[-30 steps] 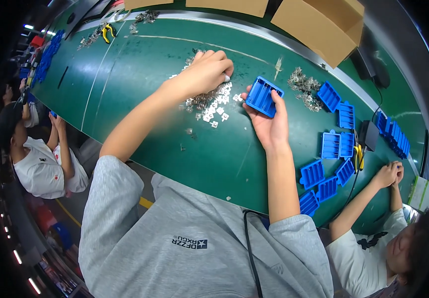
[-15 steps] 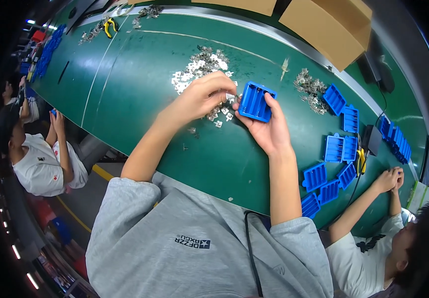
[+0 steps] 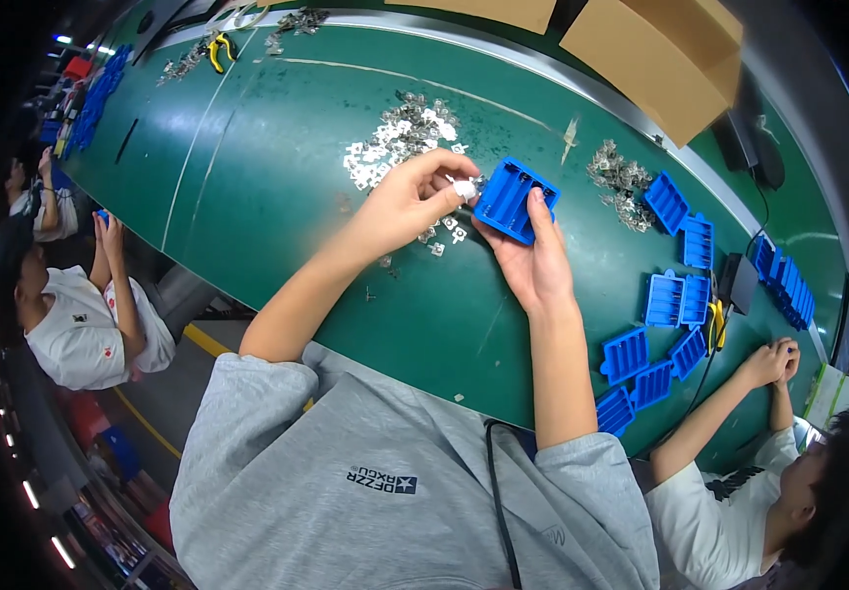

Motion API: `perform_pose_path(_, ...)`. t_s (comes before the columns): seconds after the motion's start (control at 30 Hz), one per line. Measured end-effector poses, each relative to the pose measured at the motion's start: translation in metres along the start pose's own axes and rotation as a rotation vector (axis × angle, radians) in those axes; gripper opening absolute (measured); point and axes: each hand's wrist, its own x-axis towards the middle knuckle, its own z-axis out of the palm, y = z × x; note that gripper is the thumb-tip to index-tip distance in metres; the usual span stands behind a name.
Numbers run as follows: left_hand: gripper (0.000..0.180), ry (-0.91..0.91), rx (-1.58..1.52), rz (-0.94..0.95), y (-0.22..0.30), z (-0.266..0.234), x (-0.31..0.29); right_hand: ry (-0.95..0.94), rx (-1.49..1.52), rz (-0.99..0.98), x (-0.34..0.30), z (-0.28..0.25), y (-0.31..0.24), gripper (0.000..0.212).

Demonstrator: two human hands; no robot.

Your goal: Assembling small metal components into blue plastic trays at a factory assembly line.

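Note:
My right hand (image 3: 534, 261) grips a blue plastic battery case (image 3: 508, 202), thumb over its near right edge and fingers beneath. The case's open side with long slots faces up, and small dark metal parts show inside. Close to the case's left edge, my left hand (image 3: 407, 202) pinches a small metal contact piece (image 3: 478, 183). Something white covers or sits at that thumb's tip; I cannot make out which. Beyond the left hand lies a loose pile of white and silvery metal contact pieces (image 3: 385, 147), some scattered toward the case.
Several blue battery cases (image 3: 626, 354) lie at the right, near yellow-handled pliers (image 3: 715, 324). A second metal-parts pile (image 3: 621, 182) sits at the far right. A cardboard box (image 3: 655, 59) stands behind. Co-workers sit at the right (image 3: 729, 521) and left (image 3: 80, 315) of the green table (image 3: 277, 147).
The left thumb and fingers have moved slightly right, bringing the small metal piece close to the case's left edge. The case has shifted slightly right in my right hand.

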Motion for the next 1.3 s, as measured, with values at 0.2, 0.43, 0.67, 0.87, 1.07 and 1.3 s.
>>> perform_pose_path(0.2, 0.018, -0.014, -0.197, -0.138, 0.000, -0.005, 0.001, -0.064, -0.128, -0.065, -0.004, 0.006, 0.000, 0.047)
perform_pose_path(0.43, 0.018, 0.109, 0.391, 0.216, 0.016, -0.009, -0.001, -0.086, -0.222, 0.017, -0.003, 0.006, 0.002, 0.050)
perform_pose_path(0.67, 0.021, 0.089, 0.594, 0.277, 0.011, -0.007, -0.004, -0.080, -0.361, 0.008, -0.002, 0.004, 0.007, 0.041)
perform_pose_path(0.87, 0.021, 0.062, 0.590, 0.259, 0.011, -0.009, -0.004, -0.044, -0.402, -0.004, 0.000, 0.002, 0.010, 0.045)
perform_pose_path(1.07, 0.019, 0.072, 0.658, 0.324, 0.007, -0.009, -0.001, -0.045, -0.432, 0.005, -0.002, 0.004, 0.009, 0.044)
perform_pose_path(1.3, 0.021, 0.044, 0.332, 0.010, 0.012, -0.003, -0.001, -0.011, -0.421, 0.005, -0.002, 0.000, 0.012, 0.038)
